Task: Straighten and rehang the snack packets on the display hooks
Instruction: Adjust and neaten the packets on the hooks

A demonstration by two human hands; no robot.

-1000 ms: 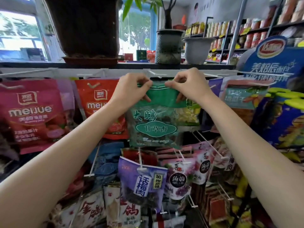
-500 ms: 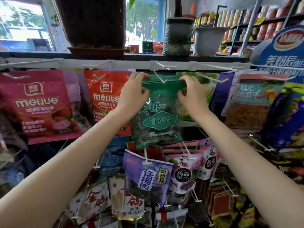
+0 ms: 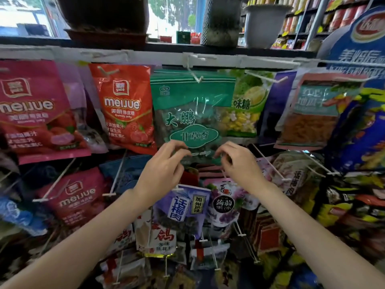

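Green snack packet [image 3: 192, 113] now hangs on its white display hook [image 3: 194, 75], and both hands have dropped from its top edge to its bottom edge.

A second ago the two hands pinched the packet's green header up at the hook; now the header sits threaded on the hook, and the packet hangs flat and nearly square beneath it. Left of the packet hangs a red gummy packet [image 3: 125, 107]; right of it, partly behind, a green-and-yellow candy packet [image 3: 244, 105]. The left hand [image 3: 162, 174] and right hand [image 3: 239, 163] are at the packet's lower corners, fingers loosely curled; whether the fingertips pinch the bottom seam or just touch it cannot be told. Rehanging this packet looks done; what remains is likely a small tug to straighten it.
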